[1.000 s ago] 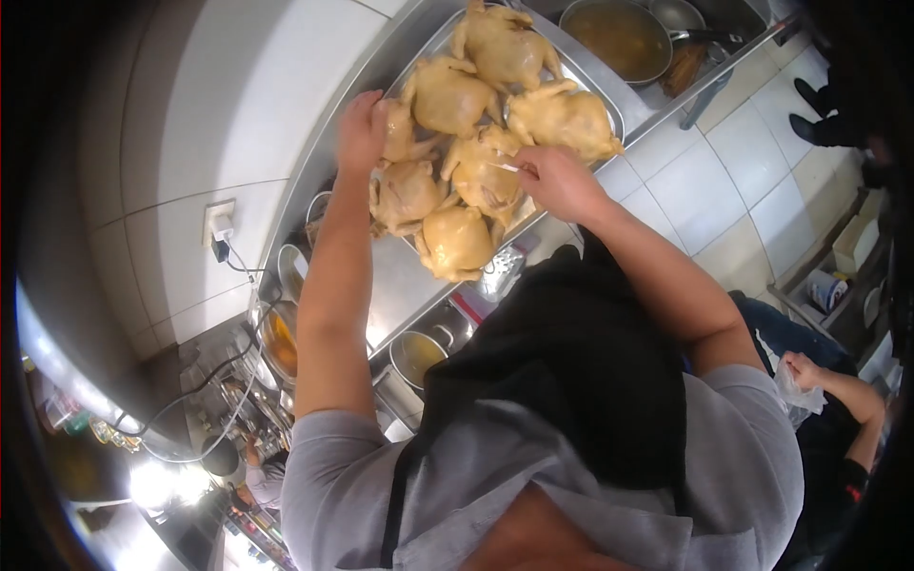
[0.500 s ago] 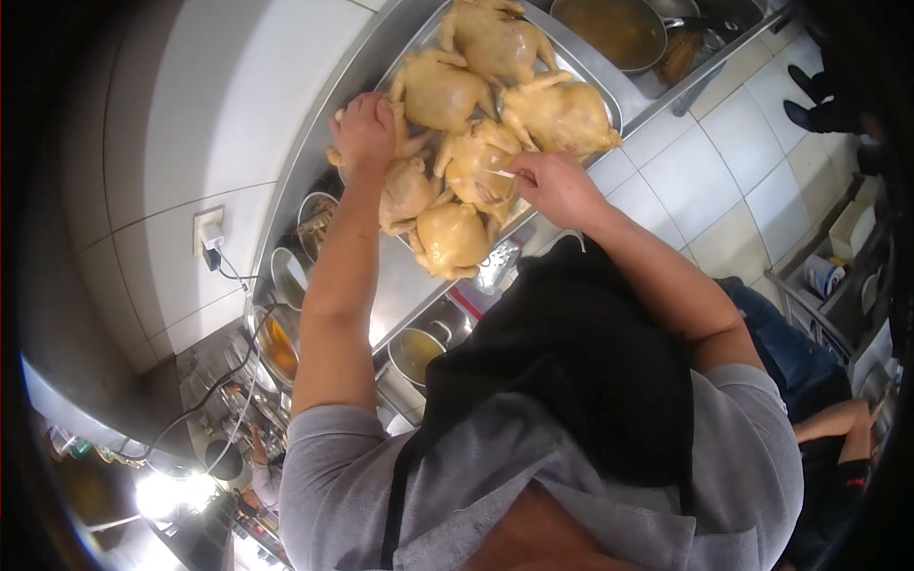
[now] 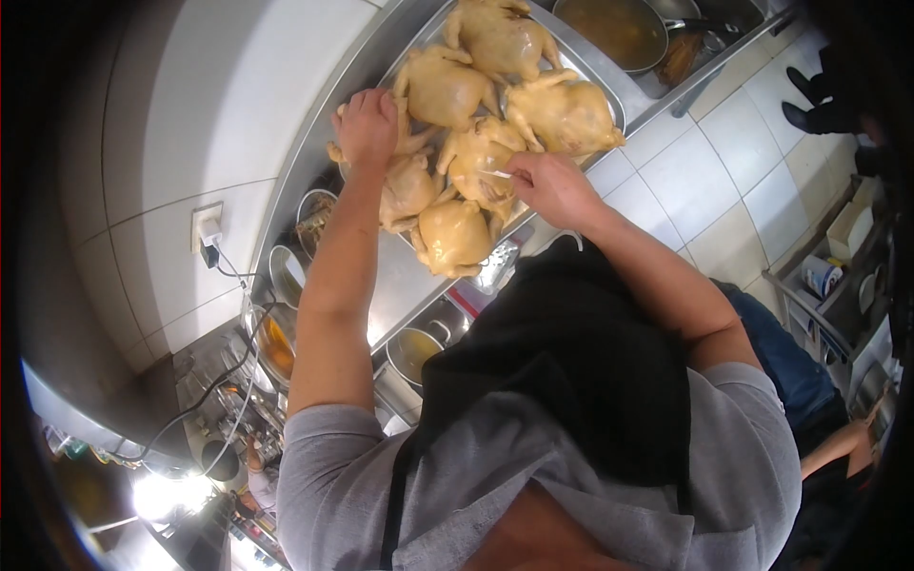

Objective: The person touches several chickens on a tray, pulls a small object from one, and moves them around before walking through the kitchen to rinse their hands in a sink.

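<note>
On the steel tray (image 3: 609, 95) by the tiled wall lay six whole pale-yellow chickens, packed touching one another in two rough rows. Counted: two at the far end, two in the middle, two nearest the body.

Left hand (image 3: 365, 126) lay palm-down on the left edge of the pile, fingers curled together over the wall-side chicken (image 3: 405, 186), clamped on its upper part. Part of that bird showed just below the fingertips.

Right hand (image 3: 552, 187) pinched a thin white skewer (image 3: 497, 174) between thumb and forefinger, fingers closed on it. Skewer tip pointed away from the fingertips and touched the middle chicken (image 3: 476, 157), which lay directly beyond the knuckles. Nearest chicken (image 3: 455, 238) sat below and to the left of that hand, touching neither hand.

Beyond the tray: one wide pan of brown liquid (image 3: 614, 29). Below the left forearm, along the counter: several round steel pots, one holding yellowish liquid (image 3: 412, 354), one orange (image 3: 278, 347). One wall socket (image 3: 206, 228) with a plug and dark cord. Another person's arm (image 3: 838, 447) showed at the lower right, well apart from both hands.
</note>
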`<state>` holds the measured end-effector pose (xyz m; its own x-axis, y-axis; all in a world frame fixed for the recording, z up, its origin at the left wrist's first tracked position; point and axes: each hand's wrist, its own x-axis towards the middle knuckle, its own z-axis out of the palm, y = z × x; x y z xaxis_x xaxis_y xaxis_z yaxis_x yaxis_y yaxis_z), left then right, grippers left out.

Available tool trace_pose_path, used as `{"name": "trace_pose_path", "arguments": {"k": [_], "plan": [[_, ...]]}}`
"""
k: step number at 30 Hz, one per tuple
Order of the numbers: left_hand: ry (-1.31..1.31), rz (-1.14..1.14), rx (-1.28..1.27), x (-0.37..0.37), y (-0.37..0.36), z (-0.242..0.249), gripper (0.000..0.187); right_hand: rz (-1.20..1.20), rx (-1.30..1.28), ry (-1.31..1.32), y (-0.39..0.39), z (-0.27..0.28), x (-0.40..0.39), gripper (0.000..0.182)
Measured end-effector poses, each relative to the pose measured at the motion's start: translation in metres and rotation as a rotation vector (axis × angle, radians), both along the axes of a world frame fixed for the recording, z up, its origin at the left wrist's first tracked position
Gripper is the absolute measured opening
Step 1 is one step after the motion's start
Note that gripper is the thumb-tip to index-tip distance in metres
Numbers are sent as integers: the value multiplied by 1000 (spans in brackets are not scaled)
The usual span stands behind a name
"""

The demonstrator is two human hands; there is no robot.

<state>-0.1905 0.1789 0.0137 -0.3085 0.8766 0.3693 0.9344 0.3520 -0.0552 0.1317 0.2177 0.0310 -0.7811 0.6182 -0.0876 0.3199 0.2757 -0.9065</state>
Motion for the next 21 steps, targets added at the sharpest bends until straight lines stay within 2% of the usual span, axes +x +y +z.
{"name": "trace_pose_path", "arguments": {"k": [21], "plan": [[16, 0, 14, 3, -1, 0, 21, -29, 24, 8, -12, -3, -2, 17]]}}
